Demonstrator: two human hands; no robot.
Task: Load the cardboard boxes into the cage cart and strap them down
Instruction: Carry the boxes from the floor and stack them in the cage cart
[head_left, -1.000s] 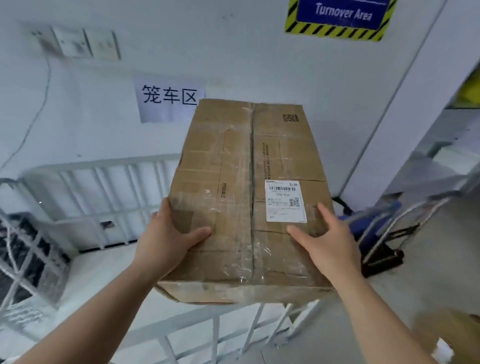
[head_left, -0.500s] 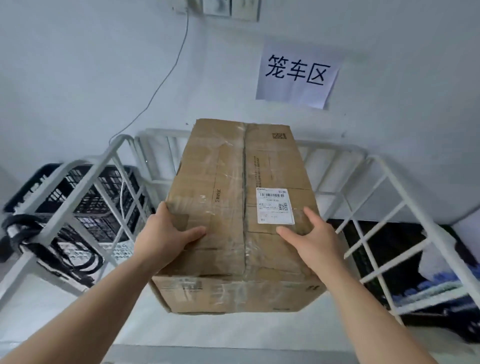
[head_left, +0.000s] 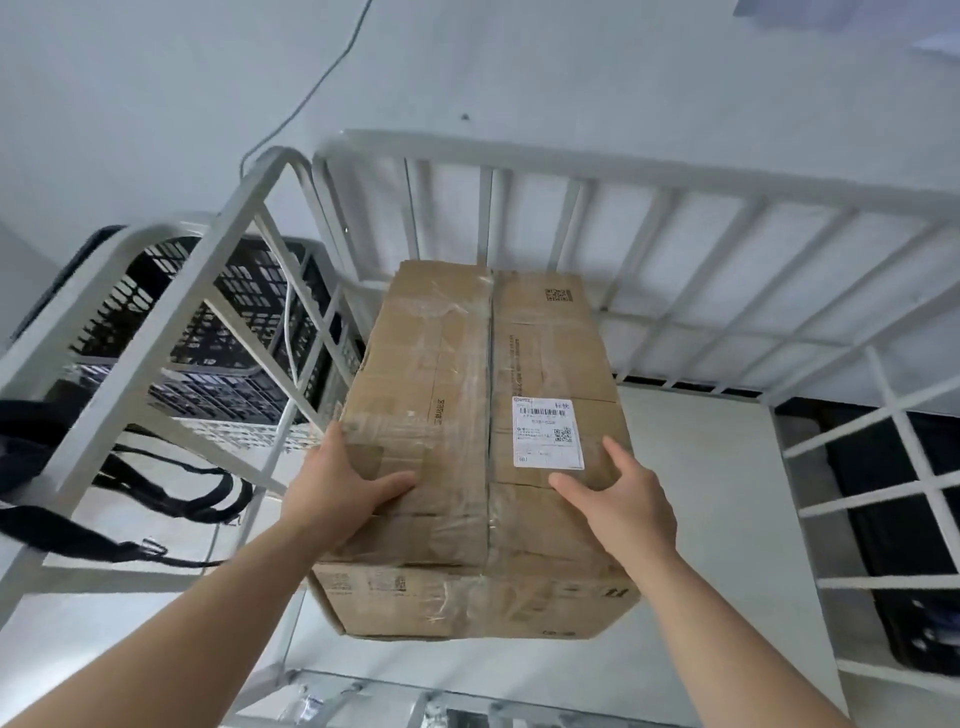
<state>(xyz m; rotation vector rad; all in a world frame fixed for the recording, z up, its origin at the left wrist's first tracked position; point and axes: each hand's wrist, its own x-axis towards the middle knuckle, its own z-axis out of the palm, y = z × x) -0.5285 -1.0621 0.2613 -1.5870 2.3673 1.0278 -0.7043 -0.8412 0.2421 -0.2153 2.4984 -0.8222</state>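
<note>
I have the cardboard box (head_left: 483, 441) squeezed between my palms. My left hand (head_left: 337, 488) is on its left edge and my right hand (head_left: 628, 504) on its right, with each thumb flat on the top face. My fingers wrap down the sides, where I can't see them. The box hangs inside the cage cart (head_left: 571, 161), above the white floor (head_left: 701, 493) beneath my grip, its far end near the back rail.

Only sideways pressure holds it, with nothing underneath. The clear tape (head_left: 457, 332) across the top (slick, I'd guess) gives my thumbs little bite. Both hands sit at the near end, so the far end may dip and pull the box out of my grip.

The slanted side bar (head_left: 291, 280) runs just left of my left hand, so lowering straight down could trap my knuckles against it. The black straps (head_left: 171, 488) hang further left. I can't tell whether any loop reaches the floor. If the box lands on one, strapping down gets awkward.
</note>
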